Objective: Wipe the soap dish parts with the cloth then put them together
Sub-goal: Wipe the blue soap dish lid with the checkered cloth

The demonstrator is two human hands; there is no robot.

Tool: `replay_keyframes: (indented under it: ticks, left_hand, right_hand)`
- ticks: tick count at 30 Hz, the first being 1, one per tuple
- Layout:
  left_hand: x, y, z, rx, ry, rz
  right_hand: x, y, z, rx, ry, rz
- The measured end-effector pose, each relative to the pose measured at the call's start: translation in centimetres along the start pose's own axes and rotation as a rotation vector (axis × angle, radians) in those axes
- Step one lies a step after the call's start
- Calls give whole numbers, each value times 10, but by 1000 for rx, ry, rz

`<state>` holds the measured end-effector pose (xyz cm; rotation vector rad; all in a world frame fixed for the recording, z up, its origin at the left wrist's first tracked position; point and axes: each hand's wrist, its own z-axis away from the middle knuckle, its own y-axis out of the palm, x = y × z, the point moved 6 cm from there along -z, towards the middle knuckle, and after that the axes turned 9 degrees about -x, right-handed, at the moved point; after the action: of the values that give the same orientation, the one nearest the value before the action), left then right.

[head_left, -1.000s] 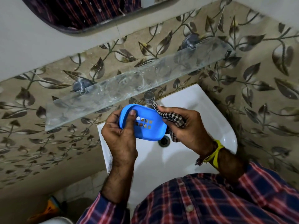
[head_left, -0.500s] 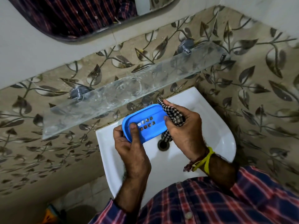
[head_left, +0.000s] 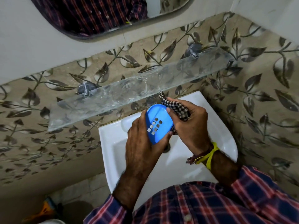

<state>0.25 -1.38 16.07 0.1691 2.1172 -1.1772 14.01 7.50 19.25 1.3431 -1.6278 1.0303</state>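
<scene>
Left hand (head_left: pixel 142 143) cups blue tray (head_left: pixel 159 123); right hand (head_left: pixel 191 126) seemingly presses cloth (head_left: pixel 176 107) against it.

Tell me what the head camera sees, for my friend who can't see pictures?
Two hands hold things over a white sink: the left hand grips a blue soap dish part with small square holes, and the right hand presses a checked cloth against its edge. A clear glass shelf hangs on the leaf-patterned wall above.
</scene>
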Motion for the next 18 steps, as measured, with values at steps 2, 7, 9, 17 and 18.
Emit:
replay_keyframes:
  ticks: [2, 7, 9, 17, 18]
  left_hand:
    - [2, -1, 0, -52, -81, 93]
    - [3, 2, 1, -55, -302, 365]
    - [2, 4, 1, -43, -375, 554]
    - [9, 12, 2, 174, -666, 1070]
    - [12, 12, 2, 197, -716, 1099]
  right_hand:
    - [-2, -3, 6, -54, 29, -90]
    - [-3, -1, 16, 45, -71, -197]
    - [-2, -1, 19, 109, -152, -196]
    - [-3, -10, 31, 247, -340, -66]
    - [-6, -15, 27, 152, -278, -66]
